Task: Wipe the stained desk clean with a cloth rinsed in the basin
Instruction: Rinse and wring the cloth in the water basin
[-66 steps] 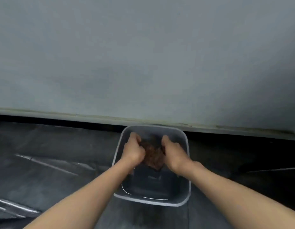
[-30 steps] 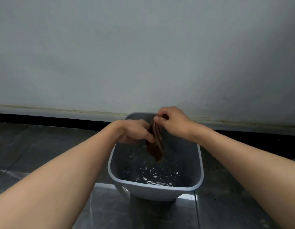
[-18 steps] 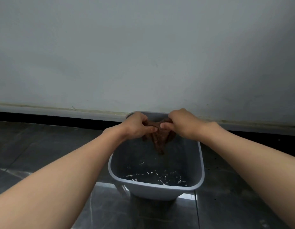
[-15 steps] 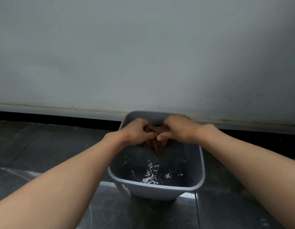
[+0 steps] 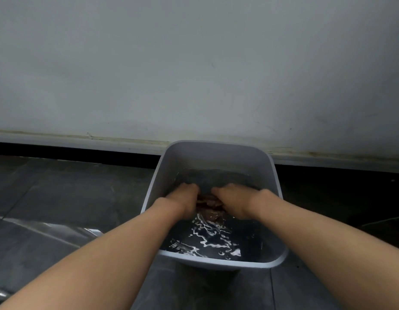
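Head view: wall (image 5: pixel 194 63) fills the upper frame.
Floor (image 5: pixel 59 198): dark tiles, lower left.
Basin (image 5: pixel 216 264): centre, holding rippling water (image 5: pixel 207 240) for rinsing.
Left hand (image 5: pixel 185 201): fingers curled round the cloth (image 5: pixel 209 203).
Right hand (image 5: pixel 234 202): same grip, probably rubbing dirt out.
Cloth: brown, bunched between both hands, partly under water.

The left hand (image 5: pixel 184 203) and right hand (image 5: pixel 235 203) hide most of the cloth (image 5: pixel 209 202) between them.

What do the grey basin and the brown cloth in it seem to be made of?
The basin: probably plastic, matte pale grey, thin moulded walls, rounded corners. The cloth: likely soft fabric, reddish brown, crumpled and limp in the water; weave too blurred to tell.
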Available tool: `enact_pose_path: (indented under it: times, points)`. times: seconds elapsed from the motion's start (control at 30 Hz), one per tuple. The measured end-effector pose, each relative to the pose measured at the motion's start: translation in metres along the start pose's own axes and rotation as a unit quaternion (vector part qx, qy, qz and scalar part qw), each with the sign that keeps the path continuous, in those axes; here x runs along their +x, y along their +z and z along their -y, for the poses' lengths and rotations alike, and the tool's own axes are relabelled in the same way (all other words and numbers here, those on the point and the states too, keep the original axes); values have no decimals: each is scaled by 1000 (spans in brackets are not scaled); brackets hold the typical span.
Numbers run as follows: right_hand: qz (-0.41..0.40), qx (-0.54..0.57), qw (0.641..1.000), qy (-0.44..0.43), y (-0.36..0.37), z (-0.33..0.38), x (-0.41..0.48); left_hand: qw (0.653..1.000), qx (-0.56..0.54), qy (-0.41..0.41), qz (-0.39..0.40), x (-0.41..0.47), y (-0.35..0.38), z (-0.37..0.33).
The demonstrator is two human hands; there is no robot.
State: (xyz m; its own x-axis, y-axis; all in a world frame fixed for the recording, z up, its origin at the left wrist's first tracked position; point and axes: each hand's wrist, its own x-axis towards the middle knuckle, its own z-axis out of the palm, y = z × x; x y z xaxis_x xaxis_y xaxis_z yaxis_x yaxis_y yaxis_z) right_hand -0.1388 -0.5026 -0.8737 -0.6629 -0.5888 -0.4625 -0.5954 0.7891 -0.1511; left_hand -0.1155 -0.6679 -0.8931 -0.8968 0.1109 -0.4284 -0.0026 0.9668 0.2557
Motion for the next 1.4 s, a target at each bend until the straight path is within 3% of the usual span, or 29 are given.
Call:
enact_pose_path:
  times: [0.1,0.17,0.23,0.3,0.37,0.43,0.53,0.6,0.63,0.73,0.8,0.9,1.1,1.2,1.3,1.37,1.4]
  points:
    - [41,-33,998,26,5,4,6,1000,16,-4,24,5,7,1]
    - [63,22,997,43,10,9,11,999,-1,-22,37,8,9,-1]
    - [56,92,992,70,16,12,17,991,-118,-54,33,10,8,-4]
    - [40,167,979,112,21,13,20,943,-307,-122,49,8,1,-9]
    - [16,272,951,147,21,15,22,876,-431,-186,109,4,-6,-14]
    - [-38,428,886,174,14,20,20,819,-523,-204,118,0,-10,-18]
    - [-92,644,724,229,-2,38,10,737,-629,-217,120,-3,-11,-26]
    - [-113,682,677,253,-11,51,5,716,-655,-221,102,-5,-10,-30]
    - [-129,671,681,264,-13,57,4,706,-667,-221,87,-6,-9,-32]
    - [-204,570,744,283,-13,68,4,667,-716,-201,39,-12,-9,-40]
    - [-262,517,767,274,-9,66,5,658,-729,-189,11,-16,-10,-43]
    - [-291,485,783,258,-10,59,3,676,-715,-173,26,-22,-15,-45]
    - [-230,302,894,237,-11,51,-5,749,-624,-199,101,-26,-18,-27]
    - [-185,293,899,268,-11,39,-8,772,-591,-224,61,-20,-12,-23]
    - [-103,353,894,257,-5,32,-5,845,-498,-198,-4,-11,1,-20]
    - [-52,328,917,223,0,31,-5,920,-347,-175,-48,-3,7,-18]
    - [-35,289,934,205,1,30,-4,941,-285,-172,-51,-1,8,-19]
